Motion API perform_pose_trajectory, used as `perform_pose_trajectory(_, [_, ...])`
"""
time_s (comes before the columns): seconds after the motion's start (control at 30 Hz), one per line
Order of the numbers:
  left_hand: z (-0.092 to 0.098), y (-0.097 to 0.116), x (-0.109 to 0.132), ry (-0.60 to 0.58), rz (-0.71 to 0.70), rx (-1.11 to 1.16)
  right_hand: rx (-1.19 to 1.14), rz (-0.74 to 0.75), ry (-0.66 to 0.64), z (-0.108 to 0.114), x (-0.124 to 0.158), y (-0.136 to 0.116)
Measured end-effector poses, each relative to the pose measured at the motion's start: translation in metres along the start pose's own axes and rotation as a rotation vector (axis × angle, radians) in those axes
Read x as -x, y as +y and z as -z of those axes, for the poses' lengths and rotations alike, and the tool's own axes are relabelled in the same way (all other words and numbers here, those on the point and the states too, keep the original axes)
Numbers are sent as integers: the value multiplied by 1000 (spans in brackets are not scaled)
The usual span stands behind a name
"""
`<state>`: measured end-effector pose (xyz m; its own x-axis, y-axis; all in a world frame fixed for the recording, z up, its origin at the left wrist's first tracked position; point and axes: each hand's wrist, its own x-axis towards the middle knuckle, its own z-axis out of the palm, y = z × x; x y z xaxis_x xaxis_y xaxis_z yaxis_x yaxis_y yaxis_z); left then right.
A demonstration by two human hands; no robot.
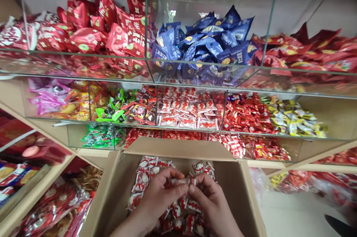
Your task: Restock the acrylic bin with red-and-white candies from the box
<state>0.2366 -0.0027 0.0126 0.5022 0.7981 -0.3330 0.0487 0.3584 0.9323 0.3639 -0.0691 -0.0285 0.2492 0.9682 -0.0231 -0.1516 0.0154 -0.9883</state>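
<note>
Both my hands are together over an opened cardboard box (181,148). My left hand (164,190) pinches one end of a small clear-wrapped candy (181,181) between thumb and fingers. From the other side, my right hand (208,194) grips the wrapper's opposite end, thumb against fingertips. Much of this candy is hidden by my fingers. Below, many red-and-white wrapped candies (143,177) fill part of the box, more on its left side and toward the front. Similar red-and-white candies (188,105) stand in neat rows in the glass bin straight ahead.
Glass-fronted shelves hold red packets (89,38), blue packets (206,44) and more red packets (315,51) on top. Lower bins carry green candies (104,135), red candies (248,112) and yellow-white candies (295,116). Bagged goods (309,183) lie at right, gift packs (55,207) at lower left.
</note>
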Motion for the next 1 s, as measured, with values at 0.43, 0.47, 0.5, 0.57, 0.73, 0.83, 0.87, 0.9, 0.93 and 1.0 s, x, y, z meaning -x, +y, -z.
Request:
perform_pose_trajectory(0.43, [-8,-11,-8,13,52,333,937,751,141,-13,-3,7])
perform_pose_trajectory(0.47, [-8,-11,-7,-3,59,339,955,758,157,-13,-3,7])
perform_pose_trajectory(0.5, [-8,-8,-5,-21,65,340,980,778,167,-13,-3,6])
perform_pose_trajectory(0.57, [-8,2,-1,-62,64,321,1063,849,153,-8,-5,0])
perform_pose_trajectory(0.73, [-12,37,-3,-192,1,205,1293,996,171,7,-18,-28])
perform_pose_trajectory(0.83, [-17,54,-15,-257,-96,89,1302,999,220,15,-34,-43])
perform_pose_trajectory(0.87, [-18,59,-20,-286,-138,49,1300,997,222,17,-41,-48])
perform_pose_trajectory(0.9, [-17,65,-25,-311,-186,-7,1298,995,227,20,-50,-54])
perform_pose_trajectory(0.93, [-17,73,-32,-316,-249,-95,1295,998,239,22,-59,-60])
perform_pose_trajectory(1.0, [-13,92,-48,-250,-452,-369,1307,1006,286,25,-80,-74])
